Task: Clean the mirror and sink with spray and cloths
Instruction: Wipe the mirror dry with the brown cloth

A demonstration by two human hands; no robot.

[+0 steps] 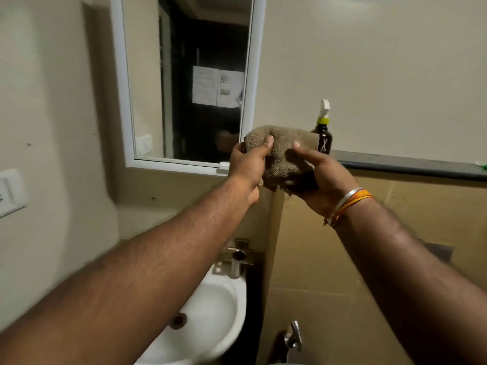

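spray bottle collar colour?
Yellow-green collar on the brown spray bottle, head view.

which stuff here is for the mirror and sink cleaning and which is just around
For the job:
brown cloth, held by both hands
spray bottle on the ledge
mirror
sink

Just around:
wall switch
tap
lower wall valve

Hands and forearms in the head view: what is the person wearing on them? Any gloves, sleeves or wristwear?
No gloves on either hand: the left hand and right hand are bare. Both forearms are bare too, with no sleeves in view. The right wrist carries a plain silver bangle and, beside it, an orange thread band with faint lettering too blurred to read. The left wrist shows nothing worn.
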